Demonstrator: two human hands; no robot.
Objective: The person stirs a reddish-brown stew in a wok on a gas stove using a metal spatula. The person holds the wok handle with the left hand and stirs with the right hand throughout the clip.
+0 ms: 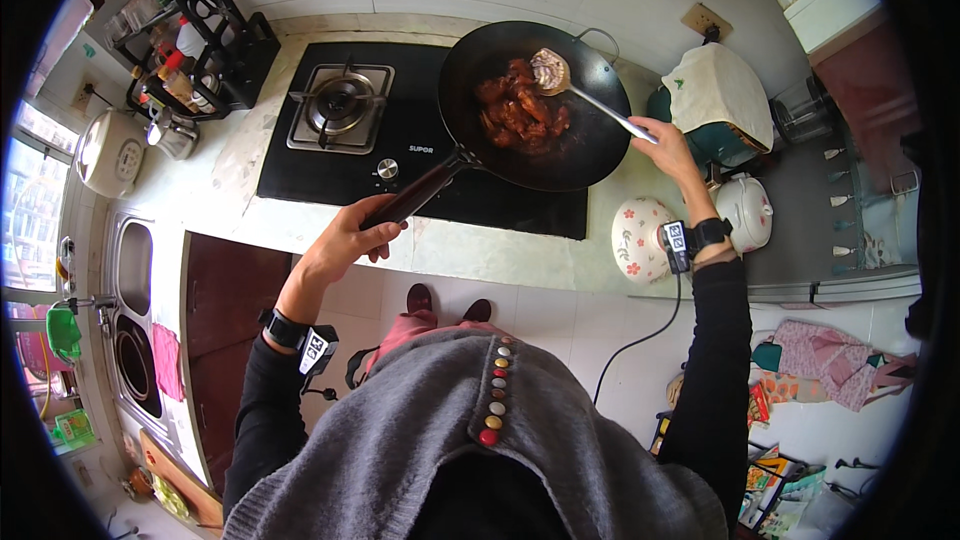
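Observation:
My left hand [364,229] grips the dark handle [420,189] of a black wok [592,154], which sits over the right side of a two-burner gas hob [300,178]. Brown, glossy pieces of meat [521,109] lie in the wok, toward its left. In my right hand [660,148] is a metal wok spatula [611,114], held by the end of its handle. The spatula's sauce-smeared blade rests at the upper edge of the meat. The burner under the wok is hidden.
A bare left burner [337,101] is beside the wok. Right of the hob stand a flowered bowl [637,240], a white rice cooker [742,210] and a cloth-covered appliance [712,97]. At the left are a bottle rack [251,64], a metal jug [174,133] and a sink [135,270].

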